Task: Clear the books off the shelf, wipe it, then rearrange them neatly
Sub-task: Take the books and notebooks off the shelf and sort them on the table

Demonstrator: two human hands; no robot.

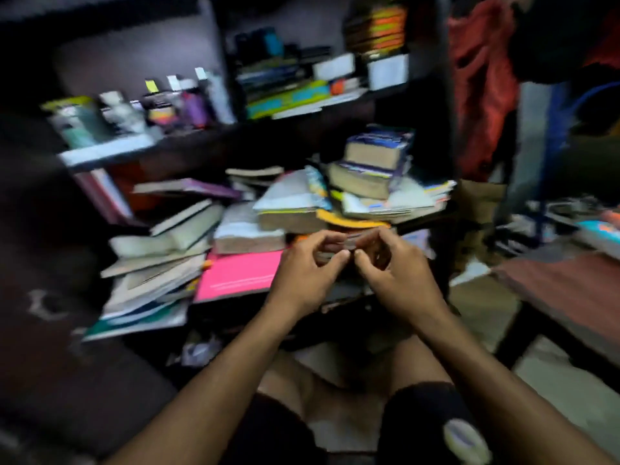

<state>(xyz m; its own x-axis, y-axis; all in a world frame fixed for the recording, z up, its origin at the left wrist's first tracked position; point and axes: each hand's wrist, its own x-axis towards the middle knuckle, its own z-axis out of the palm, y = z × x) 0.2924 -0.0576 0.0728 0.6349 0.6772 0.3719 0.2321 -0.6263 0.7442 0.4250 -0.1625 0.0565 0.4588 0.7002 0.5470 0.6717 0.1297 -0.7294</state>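
Left hand (pixel 307 263): my fingers pinch a small blurred object (pixel 349 242), frame center.
Right hand (pixel 392 263): pinching its other end.
Books (pixel 292 206): piled behind.

Both arms reach forward; left hand (pixel 307 268) and right hand (pixel 396 270) together, fingers curled, thumbs near touching.

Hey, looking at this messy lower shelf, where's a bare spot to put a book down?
Hardly any on the shelf itself. The flat pink cover is the only open surface, bordered by the slumped pile of pale books on its left and both hands on its right. Behind it, the tall stack of thick books is crowded. The dark reddish table top at right looks free.
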